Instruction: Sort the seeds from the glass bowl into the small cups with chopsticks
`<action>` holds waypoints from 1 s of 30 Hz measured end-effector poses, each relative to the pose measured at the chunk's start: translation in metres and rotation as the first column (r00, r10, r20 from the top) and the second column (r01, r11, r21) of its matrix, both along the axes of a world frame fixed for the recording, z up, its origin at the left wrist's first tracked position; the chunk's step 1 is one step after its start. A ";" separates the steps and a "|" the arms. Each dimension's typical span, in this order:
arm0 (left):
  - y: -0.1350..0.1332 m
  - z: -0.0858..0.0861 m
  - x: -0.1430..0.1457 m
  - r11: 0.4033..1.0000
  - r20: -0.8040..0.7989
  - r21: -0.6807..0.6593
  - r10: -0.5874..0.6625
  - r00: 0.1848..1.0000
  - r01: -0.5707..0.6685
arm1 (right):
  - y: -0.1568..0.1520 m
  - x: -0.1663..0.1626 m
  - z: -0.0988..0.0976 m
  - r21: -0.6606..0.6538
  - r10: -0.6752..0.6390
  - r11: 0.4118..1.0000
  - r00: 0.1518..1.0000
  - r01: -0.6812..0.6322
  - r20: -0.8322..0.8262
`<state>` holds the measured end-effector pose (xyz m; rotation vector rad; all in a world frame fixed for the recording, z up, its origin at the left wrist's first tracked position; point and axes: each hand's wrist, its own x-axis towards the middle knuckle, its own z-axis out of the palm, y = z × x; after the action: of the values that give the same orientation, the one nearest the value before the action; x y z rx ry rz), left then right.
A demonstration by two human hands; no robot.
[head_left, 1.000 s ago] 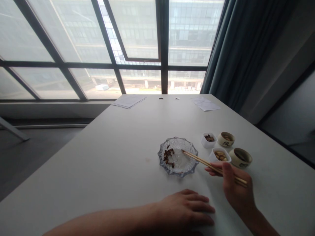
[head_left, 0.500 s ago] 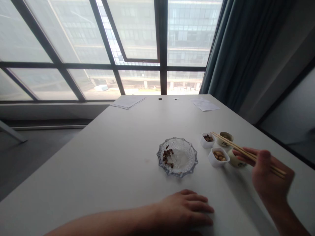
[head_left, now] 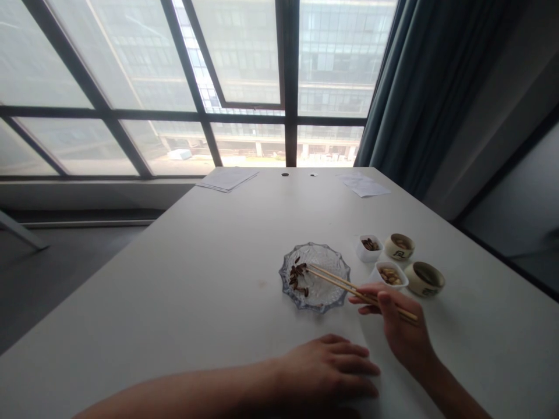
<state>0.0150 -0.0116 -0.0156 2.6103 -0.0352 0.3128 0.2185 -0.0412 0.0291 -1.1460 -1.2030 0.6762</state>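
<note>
My right hand [head_left: 399,320] grips a pair of wooden chopsticks [head_left: 336,280], their tips over the clear glass dish [head_left: 325,302] at the edge of a small heap of dark brown, elongated pieces [head_left: 298,273]. Whether the tips touch a piece, I cannot tell. My left hand [head_left: 332,369] lies flat on the table in front of the dish, fingers apart, holding nothing. Right of the dish stand a white cup with dark brown pieces [head_left: 370,244] and a white cup with tan, nut-like pieces [head_left: 390,275].
Two cream round bowls with dark markings, a farther one [head_left: 399,247] and a nearer one [head_left: 424,280], stand right of the white cups. On the white table [head_left: 196,279], paper sheets lie at the far left [head_left: 228,179] and far right [head_left: 364,185]. Windows and a curtain [head_left: 402,87] are beyond.
My right hand has moved left with the chopsticks, from over the cups and bowls to the glass dish. The nearer cream bowl is now uncovered. My left hand stays in place.
</note>
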 end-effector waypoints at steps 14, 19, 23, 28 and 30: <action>0.000 -0.003 0.001 1.000 0.003 -0.004 0.007 1.000 -0.007 | -0.001 -0.014 -0.004 -0.054 -0.102 0.994 0.993 0.099 -0.064; 0.001 -0.002 0.000 1.000 0.006 0.008 -0.005 1.000 0.005 | 0.000 0.005 -0.001 -0.023 -0.191 0.982 0.979 0.190 -0.070; 0.001 -0.001 0.000 1.000 0.001 0.024 0.000 1.000 0.000 | 0.003 0.039 0.017 0.081 -0.381 0.920 0.924 0.383 -0.036; 0.001 0.002 -0.001 1.000 -0.008 0.026 -0.001 1.000 0.002 | 0.007 0.075 0.035 0.093 -0.582 0.811 0.812 0.577 0.039; 0.000 0.004 -0.001 1.000 -0.011 0.027 0.000 1.000 0.000 | 0.007 0.080 0.036 0.071 -0.567 0.824 0.822 0.563 0.058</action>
<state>0.0140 -0.0111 -0.0115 2.6385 -0.0364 0.3002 0.2980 -0.0347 0.0652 -1.4103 -0.8627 0.1441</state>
